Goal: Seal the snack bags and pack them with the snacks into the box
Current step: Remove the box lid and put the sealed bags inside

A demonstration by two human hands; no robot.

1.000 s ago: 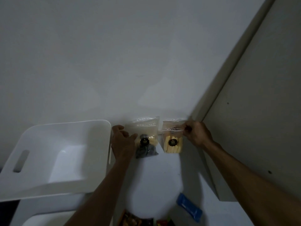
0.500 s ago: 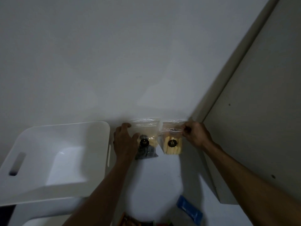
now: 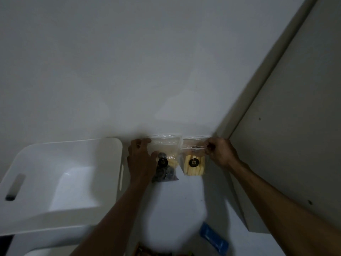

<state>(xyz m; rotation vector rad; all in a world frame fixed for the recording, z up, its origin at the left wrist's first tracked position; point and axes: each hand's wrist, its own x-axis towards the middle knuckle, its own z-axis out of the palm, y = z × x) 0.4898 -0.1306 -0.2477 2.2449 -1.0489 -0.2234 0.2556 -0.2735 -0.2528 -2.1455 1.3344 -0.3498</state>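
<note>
Fingers (image 3: 209, 147) pinching yellow-snack bag (image 3: 194, 159) top, left hand (image 3: 141, 159) holding dark-snack bag (image 3: 166, 159)

Left hand (image 3: 142, 159) holds 1 snack bag (image 3: 166, 157); right hand (image 3: 220, 152) pinches another bag's (image 3: 193, 161) seal.
</note>
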